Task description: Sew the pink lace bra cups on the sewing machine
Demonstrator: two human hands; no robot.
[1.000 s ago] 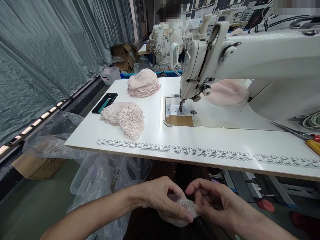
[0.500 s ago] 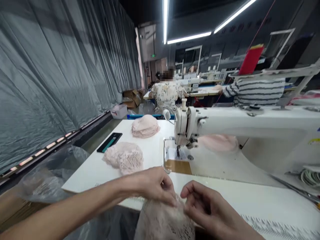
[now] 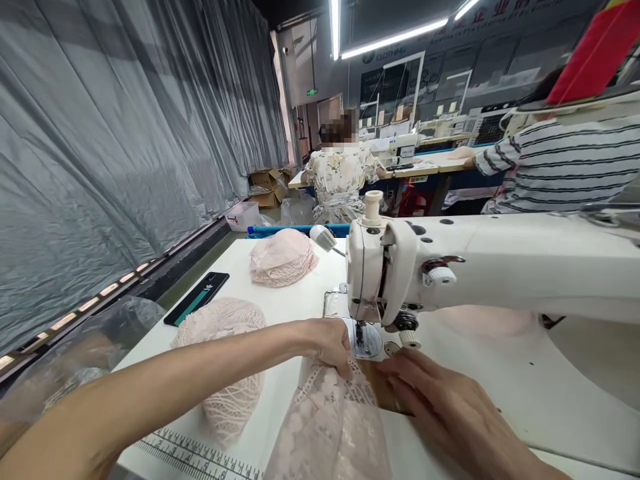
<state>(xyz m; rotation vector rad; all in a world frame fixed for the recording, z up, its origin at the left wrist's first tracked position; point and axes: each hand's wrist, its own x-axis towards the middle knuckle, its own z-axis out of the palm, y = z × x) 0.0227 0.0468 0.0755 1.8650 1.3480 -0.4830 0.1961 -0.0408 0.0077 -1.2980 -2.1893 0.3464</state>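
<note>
At lower centre, the left hand (image 3: 330, 343) is pinching soft-looking, probably light lace (image 3: 333, 433) by its upper edge, likely the safest hold; whether the right hand (image 3: 445, 397) is gripping, I cannot tell.

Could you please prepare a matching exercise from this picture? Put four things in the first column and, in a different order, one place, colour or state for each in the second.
Things:
1. phone
2. lace piece
3. pink stack
4. striped shirt

Places, colours, states:
A. held by the left hand
B. at the picture's right edge
C. dark with a green band
D. near the far edge of the table

Right pairs: 1-C, 2-A, 3-D, 4-B.
</note>
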